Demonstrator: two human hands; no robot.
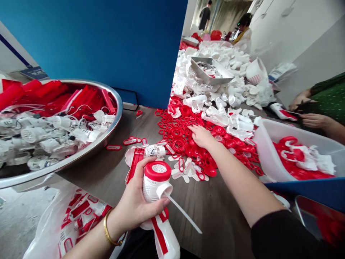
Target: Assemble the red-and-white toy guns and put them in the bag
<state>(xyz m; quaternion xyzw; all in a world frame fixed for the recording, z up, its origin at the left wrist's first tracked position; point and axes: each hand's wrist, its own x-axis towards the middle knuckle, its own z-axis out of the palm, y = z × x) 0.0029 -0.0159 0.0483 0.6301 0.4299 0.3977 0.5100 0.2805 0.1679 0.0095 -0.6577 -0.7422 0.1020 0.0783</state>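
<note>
One white bottle with a red cap [155, 180] at lower centre, closed tight in the left hand [134, 201], a thin white stick jutting from its collar; one gold bangle [109, 228] on that wrist; right hand [201, 136] open, palm down, fingers spread on a heap of red rings [179, 138] at centre; one steel basin [113, 94] of red and white parts at left; one white tub [269, 158] at right; one clear bag [48, 230] at lower left; two co-worker's hands [314, 120] at far right; one metal tray [207, 68] at upper centre.

The left hand [133, 203] hides part of the white bottle [150, 187]; the steel basin [118, 102] runs off the left edge.
</note>
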